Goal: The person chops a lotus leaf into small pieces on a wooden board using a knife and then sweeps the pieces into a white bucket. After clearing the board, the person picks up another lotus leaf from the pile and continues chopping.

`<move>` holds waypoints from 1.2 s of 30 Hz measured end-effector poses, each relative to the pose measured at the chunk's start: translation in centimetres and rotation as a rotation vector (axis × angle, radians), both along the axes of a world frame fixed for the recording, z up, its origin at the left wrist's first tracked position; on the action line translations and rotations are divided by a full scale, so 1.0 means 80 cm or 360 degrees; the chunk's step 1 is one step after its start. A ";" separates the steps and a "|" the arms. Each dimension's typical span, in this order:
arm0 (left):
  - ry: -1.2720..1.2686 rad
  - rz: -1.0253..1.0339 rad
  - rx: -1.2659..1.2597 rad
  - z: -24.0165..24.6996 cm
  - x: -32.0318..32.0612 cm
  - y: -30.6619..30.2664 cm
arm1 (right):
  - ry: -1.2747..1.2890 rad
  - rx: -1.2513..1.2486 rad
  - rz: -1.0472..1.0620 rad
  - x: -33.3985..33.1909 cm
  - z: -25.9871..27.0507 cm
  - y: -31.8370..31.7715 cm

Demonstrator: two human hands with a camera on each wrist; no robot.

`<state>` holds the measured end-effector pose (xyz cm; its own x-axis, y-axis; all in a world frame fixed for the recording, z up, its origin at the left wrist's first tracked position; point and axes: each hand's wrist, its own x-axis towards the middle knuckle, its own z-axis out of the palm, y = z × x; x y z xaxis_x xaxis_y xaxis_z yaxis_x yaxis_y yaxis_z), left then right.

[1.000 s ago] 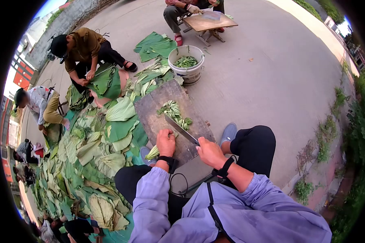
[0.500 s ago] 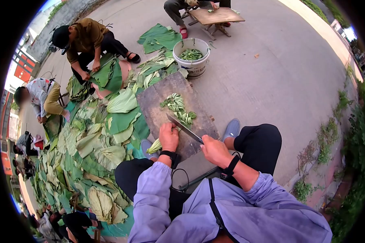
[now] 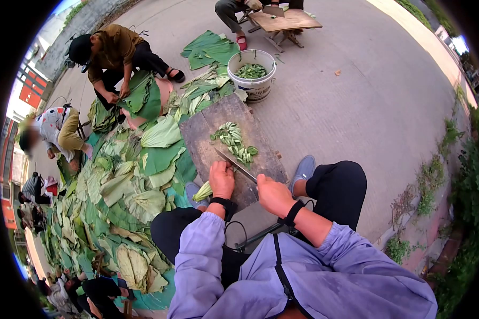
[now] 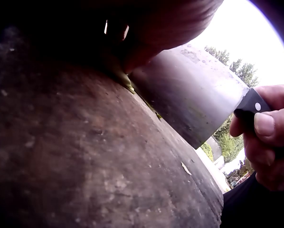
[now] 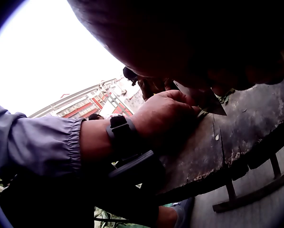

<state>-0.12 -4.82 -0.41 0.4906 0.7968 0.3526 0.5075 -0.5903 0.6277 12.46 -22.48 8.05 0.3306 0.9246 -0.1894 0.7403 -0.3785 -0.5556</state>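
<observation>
My left hand (image 3: pixel 221 179) grips a pale green leafy vegetable (image 3: pixel 203 192) low on the wooden board; its light end sticks out below the palm. In my right hand (image 3: pixel 275 196) is the black handle of a cleaver (image 4: pixel 189 92). Its broad blade stands on edge beside the left fingers, lower edge right at the board (image 4: pixel 94 156) in the left wrist view. Just past the blade lies a heap of sliced green pieces (image 3: pixel 234 141). From the right wrist, the left hand (image 5: pixel 163 118) shows beside the blade, while the right hand's underside darkens the top.
Large green leaves (image 3: pixel 117 202) cover the ground at left. A white bucket (image 3: pixel 252 74) of cut greens stands beyond the board. People sit working at left, one in a brown top (image 3: pixel 117 50); another person cuts at a small wooden table (image 3: pixel 285 21).
The cleaver and right hand have shifted slightly left, closer to the left hand, since half a second ago. The left hand keeps its grip on the vegetable. The head view has shifted slightly.
</observation>
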 end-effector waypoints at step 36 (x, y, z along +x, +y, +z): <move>-0.0068 -0.0053 -0.0164 0.007 -0.011 -0.001 | 0.0067 0.0110 0.0002 0.006 0.005 -0.023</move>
